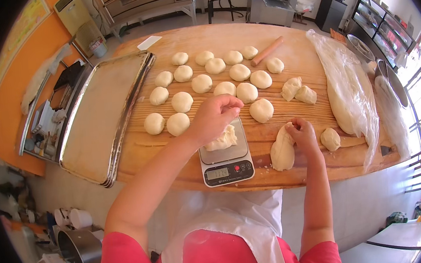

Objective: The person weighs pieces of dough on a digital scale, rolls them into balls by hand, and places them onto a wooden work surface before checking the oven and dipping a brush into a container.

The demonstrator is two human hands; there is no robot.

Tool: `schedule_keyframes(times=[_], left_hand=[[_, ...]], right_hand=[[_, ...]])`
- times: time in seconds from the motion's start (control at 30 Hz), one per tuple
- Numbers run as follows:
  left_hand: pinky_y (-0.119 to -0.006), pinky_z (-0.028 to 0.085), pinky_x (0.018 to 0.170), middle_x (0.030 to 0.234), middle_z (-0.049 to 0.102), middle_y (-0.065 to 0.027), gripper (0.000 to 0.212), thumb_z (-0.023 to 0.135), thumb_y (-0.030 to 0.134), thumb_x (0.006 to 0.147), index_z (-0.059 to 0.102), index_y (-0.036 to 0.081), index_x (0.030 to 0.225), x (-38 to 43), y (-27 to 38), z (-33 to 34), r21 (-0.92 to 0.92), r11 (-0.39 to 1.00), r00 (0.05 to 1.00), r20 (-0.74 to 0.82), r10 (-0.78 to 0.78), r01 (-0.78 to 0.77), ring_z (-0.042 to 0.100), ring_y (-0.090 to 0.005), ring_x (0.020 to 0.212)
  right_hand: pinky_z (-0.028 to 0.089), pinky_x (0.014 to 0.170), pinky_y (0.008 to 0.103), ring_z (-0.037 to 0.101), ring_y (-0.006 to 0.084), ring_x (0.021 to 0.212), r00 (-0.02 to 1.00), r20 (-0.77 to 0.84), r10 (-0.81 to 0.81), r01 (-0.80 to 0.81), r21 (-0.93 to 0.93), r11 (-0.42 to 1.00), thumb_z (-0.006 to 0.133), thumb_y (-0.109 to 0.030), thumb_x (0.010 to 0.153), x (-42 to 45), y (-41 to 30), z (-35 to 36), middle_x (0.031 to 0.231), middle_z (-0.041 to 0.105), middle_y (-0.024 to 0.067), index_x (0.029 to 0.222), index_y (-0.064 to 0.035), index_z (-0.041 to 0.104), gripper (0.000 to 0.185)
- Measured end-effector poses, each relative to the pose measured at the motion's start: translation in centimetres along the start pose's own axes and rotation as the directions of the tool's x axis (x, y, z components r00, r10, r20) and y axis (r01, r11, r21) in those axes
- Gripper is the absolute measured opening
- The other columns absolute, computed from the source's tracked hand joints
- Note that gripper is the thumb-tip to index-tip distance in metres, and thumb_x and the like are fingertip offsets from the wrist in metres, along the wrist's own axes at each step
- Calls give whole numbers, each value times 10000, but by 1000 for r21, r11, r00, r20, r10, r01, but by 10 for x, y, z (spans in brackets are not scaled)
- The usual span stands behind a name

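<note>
A piece of dough (226,139) rests on the steel plate of a digital kitchen scale (229,172), whose display is lit. Above it is my left hand (218,114), fingers bent and thumb near the fingertips; whether a bit of dough is between them cannot be seen. My right hand (302,132) pinches the upper end of a longer dough piece (283,151) lying on the wooden table. To its right sits a small dough ball (330,139). Several round dough balls (261,111) stand in loose rows beyond the scale, and two rough dough pieces (305,95) touch each other at the right.
Stacked metal baking trays (100,122) lie at the left edge of the wooden table (183,164). A wooden rolling pin (267,51) and a white dough scraper (149,43) are at the back. Clear plastic (357,92) covers a large dough mass at the right, near metal bowls (361,47).
</note>
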State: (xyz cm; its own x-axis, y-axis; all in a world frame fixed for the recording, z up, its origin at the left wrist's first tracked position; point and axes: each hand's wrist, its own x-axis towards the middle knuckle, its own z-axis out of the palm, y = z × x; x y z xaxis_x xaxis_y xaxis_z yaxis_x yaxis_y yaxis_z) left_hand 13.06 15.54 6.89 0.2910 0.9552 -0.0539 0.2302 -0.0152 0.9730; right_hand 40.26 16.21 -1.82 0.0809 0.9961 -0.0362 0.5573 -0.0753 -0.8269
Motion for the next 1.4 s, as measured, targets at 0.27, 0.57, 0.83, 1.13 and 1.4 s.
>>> schedule_keyframes(times=[0.27, 0.57, 0.83, 1.13, 1.4], left_hand=[[-290, 468, 814, 1004, 583, -83, 334, 621, 78, 791, 519, -13, 1097, 27, 0, 64, 210, 962, 973, 187, 133, -172, 555, -159, 953], [-333, 445, 779, 924, 601, -117, 197, 528, 69, 807, 526, 22, 998, 52, 3, 127, 124, 945, 817, 545, 190, -302, 574, -228, 906], [-320, 446, 834, 950, 604, -123, 319, 564, 194, 825, 525, 10, 1083, 74, 12, 128, 575, 753, 929, 345, 133, -321, 567, -236, 924], [-288, 451, 830, 1019, 597, -91, 260, 554, 99, 850, 552, -10, 1086, 20, 13, -25, 240, 964, 986, -93, 136, -111, 560, -162, 944], [-239, 461, 749, 922, 607, -51, 202, 548, 62, 851, 572, -19, 1034, -50, -38, -58, 2, 1000, 959, -283, 13, -13, 561, -110, 838]], right_hand=[[447, 591, 319, 558, 215, 630, 972, -163, -168, 179, 55, 982, 632, -124, 755, -27, -4, -13, 720, 590, 123, 843, -1, 602, 154], [440, 544, 303, 552, 219, 602, 766, -315, -560, 509, -233, 828, 659, -3, 689, -57, -43, -28, 747, 582, 96, 762, -41, 611, 95], [444, 578, 206, 531, 100, 660, 924, -338, -180, 364, 627, 689, 622, 87, 734, -87, -71, -30, 806, 573, 35, 836, 12, 582, 133], [478, 623, 325, 589, 210, 672, 905, 89, -416, 375, 298, 878, 637, -93, 770, -50, -98, 74, 817, 610, 112, 984, -23, 599, 228], [441, 586, 244, 526, 111, 647, 906, 1, -424, 412, 237, 880, 658, -29, 739, -44, -105, 90, 763, 570, 47, 849, -24, 658, 110]])
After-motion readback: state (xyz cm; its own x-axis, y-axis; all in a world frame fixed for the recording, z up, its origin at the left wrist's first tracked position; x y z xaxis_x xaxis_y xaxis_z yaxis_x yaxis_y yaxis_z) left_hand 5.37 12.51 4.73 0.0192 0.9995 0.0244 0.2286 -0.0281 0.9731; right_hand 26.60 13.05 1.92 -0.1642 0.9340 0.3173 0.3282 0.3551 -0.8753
